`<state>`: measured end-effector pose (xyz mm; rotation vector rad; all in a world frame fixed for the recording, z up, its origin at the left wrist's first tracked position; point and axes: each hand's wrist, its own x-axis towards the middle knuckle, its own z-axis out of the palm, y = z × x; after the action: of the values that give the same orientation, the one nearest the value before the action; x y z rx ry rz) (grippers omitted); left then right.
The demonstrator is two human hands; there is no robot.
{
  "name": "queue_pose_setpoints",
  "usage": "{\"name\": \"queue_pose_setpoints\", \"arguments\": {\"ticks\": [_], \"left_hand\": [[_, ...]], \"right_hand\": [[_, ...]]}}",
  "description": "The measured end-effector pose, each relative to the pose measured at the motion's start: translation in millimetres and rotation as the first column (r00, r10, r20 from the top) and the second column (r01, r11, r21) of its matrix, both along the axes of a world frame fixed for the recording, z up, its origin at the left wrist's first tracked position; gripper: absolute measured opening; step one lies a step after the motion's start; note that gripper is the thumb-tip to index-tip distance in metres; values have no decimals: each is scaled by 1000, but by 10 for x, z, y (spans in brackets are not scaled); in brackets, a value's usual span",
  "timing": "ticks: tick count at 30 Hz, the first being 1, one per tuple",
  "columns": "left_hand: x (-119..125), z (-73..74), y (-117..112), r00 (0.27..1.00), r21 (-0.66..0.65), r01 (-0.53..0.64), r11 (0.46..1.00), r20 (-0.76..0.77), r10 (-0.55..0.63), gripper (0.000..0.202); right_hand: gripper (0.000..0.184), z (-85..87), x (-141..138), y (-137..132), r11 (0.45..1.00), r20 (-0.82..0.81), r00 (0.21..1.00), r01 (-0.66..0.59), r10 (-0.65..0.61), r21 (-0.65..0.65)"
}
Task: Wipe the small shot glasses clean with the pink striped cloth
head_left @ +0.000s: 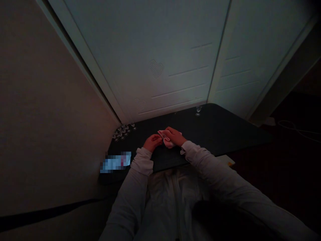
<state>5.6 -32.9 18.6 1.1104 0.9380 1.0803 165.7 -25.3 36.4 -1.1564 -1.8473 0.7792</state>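
Over the middle of a dark table (213, 130), my right hand (177, 135) is closed round a bunched pink cloth (168, 144). Part of the cloth sticks out between the two hands. My left hand (151, 142) is right beside it, fingers curled and pinched close to the cloth's edge. Whatever those left fingers hold, if anything, is hidden in the dim light. At the back of the table a small stemmed glass (198, 111) stands upright by itself. Several similar small glasses (122, 131) are grouped at the far left corner.
A lit, pixelated phone-like screen (115, 163) lies on the table's left end. White panelled doors (175, 60) rise behind the table, and a wall (62, 117) borders its left side. A pale flat object (227, 160) shows beneath the front edge. A white cable (293, 127) lies at right.
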Motion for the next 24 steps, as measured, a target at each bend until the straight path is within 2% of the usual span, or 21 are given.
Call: {"name": "queue_pose_setpoints", "arguments": {"ticks": [7, 12, 14, 18, 24], "left_hand": [[-4, -22, 13, 1000, -4, -24, 1000, 2, 24, 30], [-3, -27, 10, 999, -23, -39, 999, 18, 40, 31], [-2, -24, 5, 998, -21, -48, 999, 32, 48, 32], [4, -16, -4, 996, -17, -68, 998, 61, 69, 32], [2, -6, -4, 992, -20, -67, 998, 102, 68, 31]], "right_hand": [[30, -18, -9, 36, 999, -94, 995, -30, 28, -23], [31, -42, 4, 92, 990, -393, 918, -89, 40, -107], [35, -47, 5, 101, 977, -446, 893, -147, 62, -157], [45, -62, 1, 105, 959, -384, 918, -189, 96, -212], [28, -38, 2, 69, 997, -163, 986, -42, 31, -67]]}}
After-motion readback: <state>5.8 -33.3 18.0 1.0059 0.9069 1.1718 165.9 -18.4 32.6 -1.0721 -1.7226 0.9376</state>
